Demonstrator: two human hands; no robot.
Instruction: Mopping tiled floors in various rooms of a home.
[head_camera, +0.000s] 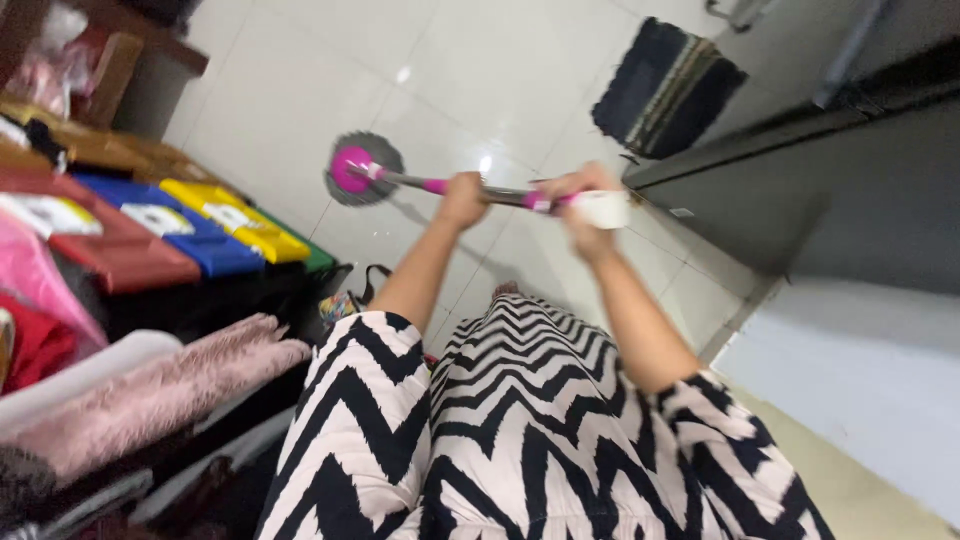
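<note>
Your left hand (463, 198) wraps its fingers around the metal shaft of the mop (480, 192); your right hand (580, 200) grips the same shaft nearer its white end, fingers closed round it. The mop's grey round head (385, 160) with its pink hub lies on the white tiled floor (300, 110), beyond your hands; a dark striped mat (665, 88) lies well to the right of the mop; coloured folded packs (190, 235) are stacked to its left.

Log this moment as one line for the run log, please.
left hand: grips mop handle | right hand: grips handle's white end | mop head: on white tile floor | dark mat: beyond, apart
</note>
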